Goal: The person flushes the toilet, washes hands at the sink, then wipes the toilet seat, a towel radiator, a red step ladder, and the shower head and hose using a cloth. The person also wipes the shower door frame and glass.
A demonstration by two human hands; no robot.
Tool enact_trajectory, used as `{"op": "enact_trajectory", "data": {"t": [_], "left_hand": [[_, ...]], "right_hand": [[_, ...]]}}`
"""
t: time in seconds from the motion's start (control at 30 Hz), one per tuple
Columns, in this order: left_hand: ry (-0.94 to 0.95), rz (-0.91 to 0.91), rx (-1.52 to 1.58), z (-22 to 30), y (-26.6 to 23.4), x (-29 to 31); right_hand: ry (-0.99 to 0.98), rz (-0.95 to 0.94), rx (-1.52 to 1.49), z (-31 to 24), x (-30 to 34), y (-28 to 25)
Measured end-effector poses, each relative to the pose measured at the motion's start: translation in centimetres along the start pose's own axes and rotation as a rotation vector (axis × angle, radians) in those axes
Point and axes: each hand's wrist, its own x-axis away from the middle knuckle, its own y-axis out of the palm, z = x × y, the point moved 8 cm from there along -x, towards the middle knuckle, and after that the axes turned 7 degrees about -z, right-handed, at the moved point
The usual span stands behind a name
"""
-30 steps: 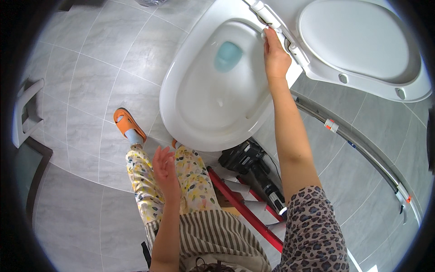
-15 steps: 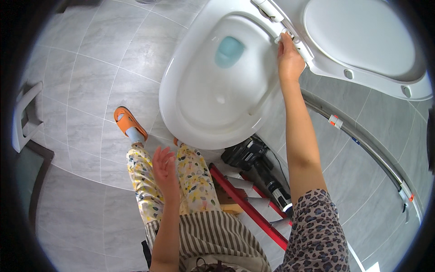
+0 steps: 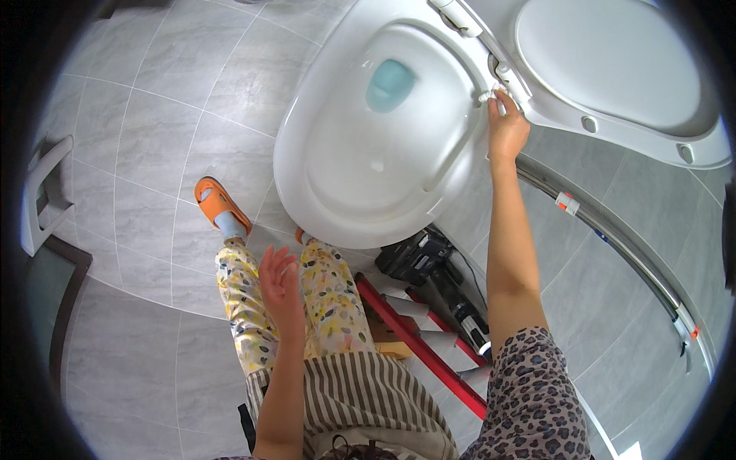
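Head: crumpled white wad (image 3: 486,96), glossy white toilet (image 3: 360,157)

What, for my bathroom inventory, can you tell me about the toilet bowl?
The toilet bowl is upright, oval, glossy white and ceramic-looking, with a rounded front. Pale blue-green water sits toward the back, where the cover is open. Grey tiles show around it. The right hand holds a white wad at its rim, apparently touching it.

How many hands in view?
2: the left hand, empty, in front of the patterned trousers; the right hand, pinching a white wad at the toilet rim. None appear hidden.
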Motion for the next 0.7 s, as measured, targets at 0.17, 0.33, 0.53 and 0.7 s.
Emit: {"op": "enact_trajectory", "data": {"t": [0.17, 0.33, 0.53, 0.7], "left_hand": [[-0.017, 0.015, 0.025, 1.2, -0.2, 0.0], [-0.012, 0.022, 0.032, 1.1, -0.5, 0.4], [-0.022, -0.005, -0.001, -0.2, -0.1, 0.6], [-0.047, 0.013, 0.015, -1.3, 0.4, 1.2]], "right_hand": [[0.496, -0.21, -0.298, 14.4, 2.3, -0.2], [0.035, 0.071, -0.164, 7.4, 3.0, -4.3], [-0.464, 0.178, -0.018, -2.7, 1.1, -2.2], [-0.407, 0.171, -0.053, -1.2, 1.0, -0.6]]}}
